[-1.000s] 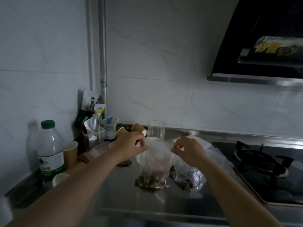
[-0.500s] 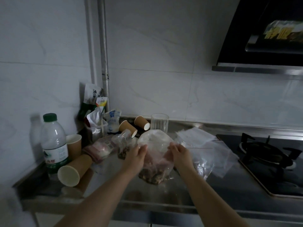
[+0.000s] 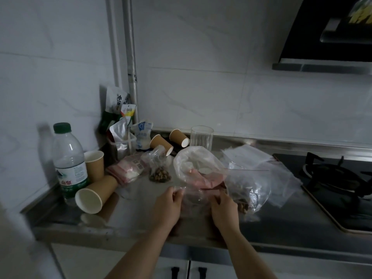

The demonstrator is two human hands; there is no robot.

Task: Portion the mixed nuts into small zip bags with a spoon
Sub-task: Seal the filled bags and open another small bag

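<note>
Dim kitchen, steel counter [image 3: 128,222] along a tiled wall. Both hands are low at the near edge of a clear zip bag [image 3: 198,174] that lies in the middle of the counter, its far end puffed up toward the wall. Left hand [image 3: 168,206] has thumb and fingertips pinched together on the bag's near left edge. Right hand [image 3: 224,208] has its fingers curled onto the bag's near right edge; how firm the grip is cannot be made out through the blur. The bag lies between the two hands and stretches away from them. Something pink shows through the plastic; contents otherwise unclear.

A second clear bag [image 3: 248,193] with a few nuts at the bottom lies just beside the right hand, on its right. A small filled bag of nuts [image 3: 160,170] stands left of the held bag, apart from the left hand. Flat empty bags [image 3: 265,168] are spread toward the stove [image 3: 338,182].

Left side: water bottle [image 3: 68,160], one paper cup upright behind it, a tipped paper cup [image 3: 94,195] with its mouth facing the viewer. Two more paper cups lie on their sides near a drinking glass [image 3: 202,137] by the wall. Snack packets crowd the corner.
</note>
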